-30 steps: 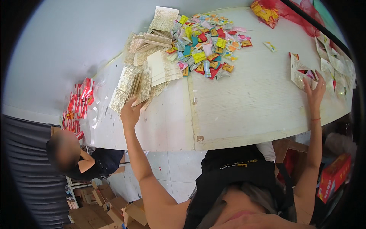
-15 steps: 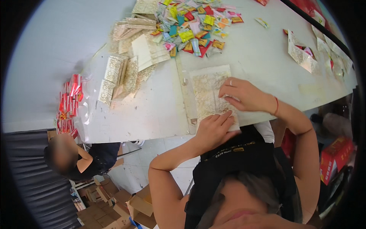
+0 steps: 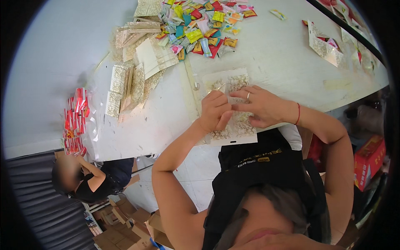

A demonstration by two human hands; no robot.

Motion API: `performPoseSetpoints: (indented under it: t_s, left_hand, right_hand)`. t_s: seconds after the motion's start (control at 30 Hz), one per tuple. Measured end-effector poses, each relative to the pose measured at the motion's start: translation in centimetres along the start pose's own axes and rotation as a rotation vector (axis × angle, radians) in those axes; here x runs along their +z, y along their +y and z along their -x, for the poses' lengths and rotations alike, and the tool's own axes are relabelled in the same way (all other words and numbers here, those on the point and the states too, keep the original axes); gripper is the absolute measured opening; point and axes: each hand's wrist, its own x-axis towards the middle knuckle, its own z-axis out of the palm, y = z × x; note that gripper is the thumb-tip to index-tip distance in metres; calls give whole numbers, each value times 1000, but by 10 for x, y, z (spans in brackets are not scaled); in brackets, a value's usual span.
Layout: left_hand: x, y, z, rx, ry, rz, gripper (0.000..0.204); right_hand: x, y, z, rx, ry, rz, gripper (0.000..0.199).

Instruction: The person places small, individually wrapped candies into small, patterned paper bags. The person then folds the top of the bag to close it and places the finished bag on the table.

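Observation:
A flat packaging card [image 3: 237,137] with a white and gold floral pattern lies at the table's near edge, a small dark slot in its near border. My left hand [image 3: 216,110] is closed over the card's left part, its fingers curled; what they pinch, if anything, is hidden. Fingers apart and stretched toward the left hand, my right hand [image 3: 266,106] rests over the right part of the card. The fingertips of the two hands almost meet near the middle of the card.
Many small wrapped sweets [image 3: 200,29] lie heaped at the far middle. Stacked patterned cards [image 3: 129,83] stand left of them. Opened patterned packages [image 3: 325,46] with sweets inside are at the far right. Red packets [image 3: 76,116] line the left edge, where another person [image 3: 89,179] sits.
My left hand has moved up and left across the card, its fingers curling closed. My right hand's fingers have spread toward it. The card's near border with the slot now shows.

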Motion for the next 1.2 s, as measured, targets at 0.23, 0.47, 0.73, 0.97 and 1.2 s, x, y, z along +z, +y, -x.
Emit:
performPoseSetpoints:
  t_s: [0.23,0.47,0.73,0.97,1.2]
  left_hand:
    - [4,2,-1,46,138,13,24]
    - [-23,23,-17,47,-134,-140,15]
    - [-42,51,-40,-356,-621,-376,40]
    - [-47,46,-58,-247,-606,-275,62]
    - [-46,27,-64,-303,-741,-70,69]
  right_hand:
    - [23,17,-32,-312,157,-56,28]
    - [1,22,-19,-403,365,62,19]
    - [-25,23,-17,-453,224,133,21]
    - [-29,31,-7,-245,183,48,13]
    - [-27,67,-78,230,391,-319,22]
